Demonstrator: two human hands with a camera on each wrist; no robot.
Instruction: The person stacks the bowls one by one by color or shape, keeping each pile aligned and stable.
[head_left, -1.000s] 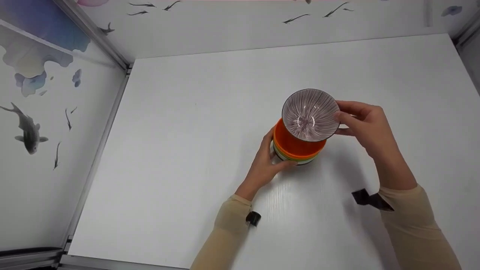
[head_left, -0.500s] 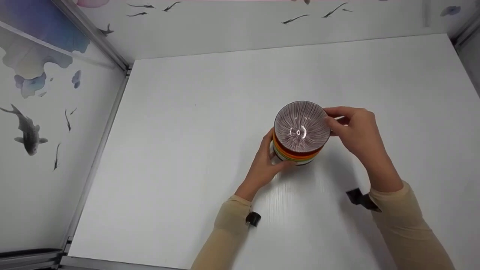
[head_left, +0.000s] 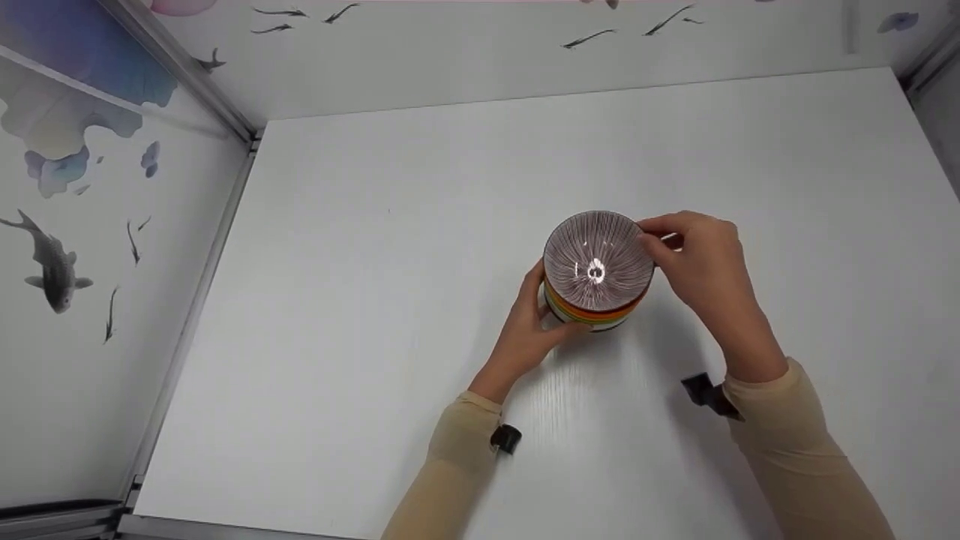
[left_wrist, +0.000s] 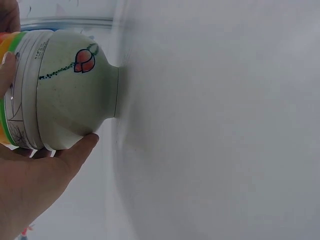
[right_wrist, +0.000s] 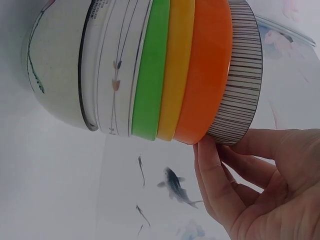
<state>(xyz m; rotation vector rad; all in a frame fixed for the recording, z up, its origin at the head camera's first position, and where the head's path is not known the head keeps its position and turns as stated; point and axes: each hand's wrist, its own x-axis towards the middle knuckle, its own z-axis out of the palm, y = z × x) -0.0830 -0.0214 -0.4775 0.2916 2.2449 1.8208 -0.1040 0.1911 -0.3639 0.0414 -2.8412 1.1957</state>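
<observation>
A stack of nested bowls stands upright on the white table. Topmost is a bowl with thin dark stripes (head_left: 598, 259), seated inside the orange bowl (right_wrist: 205, 70) with its striped outer wall showing above. Beneath come a yellow bowl (right_wrist: 176, 70), a green bowl (right_wrist: 151, 70), a white patterned bowl (right_wrist: 117, 65) and a pale bowl with a red bud (left_wrist: 75, 100) at the bottom. My left hand (head_left: 525, 337) grips the lower stack from the left, thumb in front. At the right rim, my right hand (head_left: 701, 262) pinches the striped bowl between thumb and fingers.
The white table (head_left: 360, 322) spreads around the stack. A white wall (head_left: 465, 52) with painted fish rises behind it, and a painted panel (head_left: 97, 247) with a metal frame borders the left side. A small black device (head_left: 506, 439) sits at the left wrist.
My right hand has brought the striped bowl down and to the left, from over the orange bowl's far right side into it. The left hand keeps its place on the stack.
</observation>
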